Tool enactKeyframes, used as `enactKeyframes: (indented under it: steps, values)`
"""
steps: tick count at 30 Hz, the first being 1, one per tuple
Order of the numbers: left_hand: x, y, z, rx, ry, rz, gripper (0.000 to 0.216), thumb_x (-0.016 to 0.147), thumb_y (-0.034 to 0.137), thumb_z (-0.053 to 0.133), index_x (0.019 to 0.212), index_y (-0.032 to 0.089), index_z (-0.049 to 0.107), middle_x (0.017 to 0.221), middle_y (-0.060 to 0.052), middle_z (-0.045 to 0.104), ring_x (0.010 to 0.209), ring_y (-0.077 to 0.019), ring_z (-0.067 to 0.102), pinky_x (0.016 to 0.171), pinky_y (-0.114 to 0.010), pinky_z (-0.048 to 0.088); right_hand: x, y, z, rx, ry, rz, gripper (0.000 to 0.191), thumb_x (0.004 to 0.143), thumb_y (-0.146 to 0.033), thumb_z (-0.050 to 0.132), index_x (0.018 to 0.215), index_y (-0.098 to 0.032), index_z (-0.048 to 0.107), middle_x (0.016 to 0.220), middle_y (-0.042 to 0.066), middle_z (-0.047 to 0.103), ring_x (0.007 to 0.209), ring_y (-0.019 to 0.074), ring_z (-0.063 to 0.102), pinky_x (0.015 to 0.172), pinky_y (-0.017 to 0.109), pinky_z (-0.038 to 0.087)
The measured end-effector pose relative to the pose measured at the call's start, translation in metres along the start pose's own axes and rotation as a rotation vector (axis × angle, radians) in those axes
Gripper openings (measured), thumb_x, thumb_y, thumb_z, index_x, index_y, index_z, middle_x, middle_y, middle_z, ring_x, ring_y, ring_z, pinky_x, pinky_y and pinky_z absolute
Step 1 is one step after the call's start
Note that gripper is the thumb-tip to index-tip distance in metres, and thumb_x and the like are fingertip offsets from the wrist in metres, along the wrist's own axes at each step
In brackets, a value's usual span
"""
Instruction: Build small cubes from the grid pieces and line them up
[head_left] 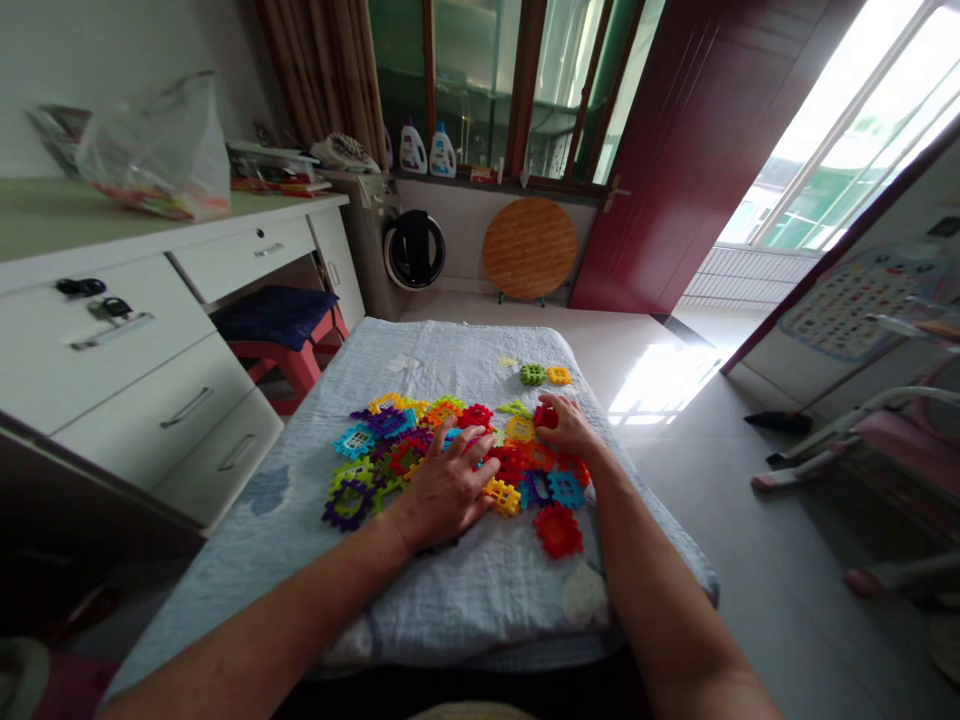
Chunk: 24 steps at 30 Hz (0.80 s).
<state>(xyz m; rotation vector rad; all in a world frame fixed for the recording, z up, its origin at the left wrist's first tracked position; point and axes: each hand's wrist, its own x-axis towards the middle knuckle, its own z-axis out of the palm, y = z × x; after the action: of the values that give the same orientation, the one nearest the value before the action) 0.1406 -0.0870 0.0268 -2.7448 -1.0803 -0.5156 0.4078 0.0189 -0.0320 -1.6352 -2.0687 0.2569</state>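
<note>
Entry: the red piece (546,416) is pinched between the thumb and fingertips of the right hand (568,427), at the far right edge of the pile of plastic pieces (390,425). Whether the piece touches those beneath it cannot be told. The left hand (448,488) is laid flat, palm down and fingers spread, on the near middle of the pile; nothing is enclosed by it. A yellow piece (504,496) is touched by its fingertips.

Pile: toothed, gridded squares in purple, yellow, orange, red, blue and green are heaped and overlapping, so no exact count is obtained. Outliers, counted: one lone red square (557,530) just beside the near edge; one green piece (532,374) and one orange piece (559,375) side by side, apart from the pile on the far side. All are borne by the pale blue quilted cloth (450,600).

Containers: one clear plastic bag (161,150) is seen on the white desk (45,215); coloured things are held in it, too blurred to identify. Four drawer handles are counted on the desk front; all drawers are shut and their contents hidden. Two white bottles (442,152) are noted on the window sill. One round wooden board (529,248) is leaned against the wall. One red stool (300,365) is tucked under the desk.
</note>
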Motion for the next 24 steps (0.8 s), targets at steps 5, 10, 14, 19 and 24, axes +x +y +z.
enactKeyframes:
  steps: [5, 10, 14, 19, 24]
  values:
    - [0.005, 0.01, 0.0, 0.026, 0.089, -0.061, 0.037, 0.082, 0.025, 0.056, 0.12, 0.024, 0.057, 0.133, -0.009, 0.05, 0.128, -0.0304, 0.035, 0.11, -0.059, 0.009, 0.001, 0.001, 0.0, 0.021, 0.016, 0.001, 0.054, 0.065, -0.025, 0.059, 0.118, -0.018, 0.055, 0.115, 0.009, 0.06, 0.108, 0.0237, 0.053, 0.1, 0.038, 0.037]
    - [0.013, 0.044, 0.004, -0.077, 0.075, 0.163, 0.033, 0.088, 0.033, 0.049, 0.118, 0.023, 0.057, 0.135, -0.007, 0.049, 0.128, -0.0262, 0.035, 0.112, -0.052, 0.013, -0.001, -0.002, -0.002, 0.031, 0.007, 0.003, 0.053, 0.065, -0.026, 0.061, 0.118, -0.02, 0.055, 0.115, 0.008, 0.059, 0.109, 0.0241, 0.051, 0.1, 0.04, 0.036]
    - [0.018, 0.07, 0.02, -0.165, 0.014, 0.441, 0.038, 0.088, 0.046, 0.047, 0.116, 0.021, 0.056, 0.129, -0.007, 0.054, 0.121, -0.0246, 0.042, 0.111, -0.047, 0.019, -0.002, 0.001, -0.005, 0.057, -0.014, -0.008, 0.06, 0.065, -0.032, 0.065, 0.122, -0.02, 0.052, 0.116, 0.009, 0.056, 0.109, 0.0249, 0.051, 0.098, 0.041, 0.038]
    - [0.023, 0.065, 0.031, -0.094, -0.002, 0.425, 0.021, 0.091, 0.022, 0.045, 0.104, 0.021, 0.06, 0.11, -0.006, 0.062, 0.11, -0.0212, 0.05, 0.109, -0.048, 0.023, -0.002, 0.009, -0.007, 0.08, 0.011, -0.015, 0.059, 0.065, -0.029, 0.065, 0.121, -0.019, 0.052, 0.111, 0.009, 0.057, 0.104, 0.0241, 0.052, 0.096, 0.042, 0.038]
    - [0.013, 0.04, 0.028, -0.009, 0.01, 0.365, 0.02, 0.091, 0.021, 0.044, 0.101, 0.018, 0.061, 0.112, -0.007, 0.061, 0.118, -0.0241, 0.047, 0.109, -0.049, 0.023, -0.002, 0.009, -0.008, 0.101, 0.035, -0.014, 0.059, 0.064, -0.03, 0.067, 0.12, -0.02, 0.053, 0.108, 0.008, 0.058, 0.099, 0.0236, 0.054, 0.092, 0.042, 0.041]
